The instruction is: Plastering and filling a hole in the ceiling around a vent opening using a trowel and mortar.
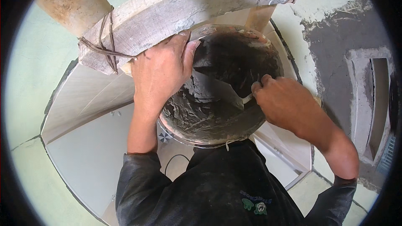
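A round bucket [209, 140] in front of my body holds dark grey wet mortar [192, 117]. My right hand [287, 102] is closed at the bucket's right side around the handle end of a trowel [226, 92]. The trowel's grey, smeared blade lies in the mortar. Over the bucket's far left rim, my left hand [161, 65] is curled with its thumb extended, just below a wooden plank [167, 21]. Its fingers are mostly hidden. A pale bit shows beside that hand, but what it grips cannot be made out.
The plank is tied with cord [109, 50] to a thick round pole [73, 2] at upper left. On the right, grey plaster [335, 54] partly covers a pale green wall around a slotted opening [379, 104]. Large pale panels [88, 138] lie below on the left.
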Demonstrator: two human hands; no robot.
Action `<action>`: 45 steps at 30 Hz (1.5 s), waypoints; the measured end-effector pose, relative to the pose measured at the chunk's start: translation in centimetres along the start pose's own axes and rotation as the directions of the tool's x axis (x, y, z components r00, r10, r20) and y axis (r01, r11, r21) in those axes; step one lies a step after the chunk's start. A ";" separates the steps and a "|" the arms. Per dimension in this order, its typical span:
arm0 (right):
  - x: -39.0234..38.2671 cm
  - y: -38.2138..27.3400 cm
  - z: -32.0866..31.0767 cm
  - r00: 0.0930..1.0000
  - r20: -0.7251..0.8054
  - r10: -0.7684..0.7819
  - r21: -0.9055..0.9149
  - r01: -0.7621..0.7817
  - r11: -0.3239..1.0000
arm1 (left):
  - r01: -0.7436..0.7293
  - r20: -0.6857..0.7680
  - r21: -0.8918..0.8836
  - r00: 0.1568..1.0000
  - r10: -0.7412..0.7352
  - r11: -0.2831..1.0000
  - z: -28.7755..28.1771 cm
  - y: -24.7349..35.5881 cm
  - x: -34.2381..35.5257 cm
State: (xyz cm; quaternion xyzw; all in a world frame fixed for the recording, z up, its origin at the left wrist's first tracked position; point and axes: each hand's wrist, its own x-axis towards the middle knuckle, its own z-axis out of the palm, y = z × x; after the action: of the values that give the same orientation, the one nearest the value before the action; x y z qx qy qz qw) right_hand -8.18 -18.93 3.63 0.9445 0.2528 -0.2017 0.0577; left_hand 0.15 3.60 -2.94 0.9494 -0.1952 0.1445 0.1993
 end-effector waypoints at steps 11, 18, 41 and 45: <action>-6.8 1.8 -3.3 0.958 0.094 0.269 0.305 -0.285 0.909 | -0.005 0.014 0.016 1.000 0.005 1.000 -0.9 -0.1 -0.5; -17.9 0.3 -0.6 0.746 -0.097 0.658 0.451 -0.557 0.698 | -0.063 -0.052 -0.042 0.997 0.061 0.997 -0.4 -0.1 -0.2; -20.6 -1.9 7.6 0.080 -0.420 0.904 0.500 -0.811 0.304 | -0.076 0.057 0.026 0.996 0.075 0.997 0.3 -0.5 0.0; -20.7 -1.3 7.7 0.090 -0.421 0.903 0.494 -0.812 0.311 | -0.107 0.030 0.036 0.994 0.106 0.994 0.4 -0.8 -0.1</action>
State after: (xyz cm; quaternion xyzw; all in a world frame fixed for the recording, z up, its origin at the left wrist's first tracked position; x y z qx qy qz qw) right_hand -27.93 -28.80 5.05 0.9141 -0.3587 0.1888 0.0110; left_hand 0.50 4.08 -3.56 0.9432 -0.2454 0.1453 0.1705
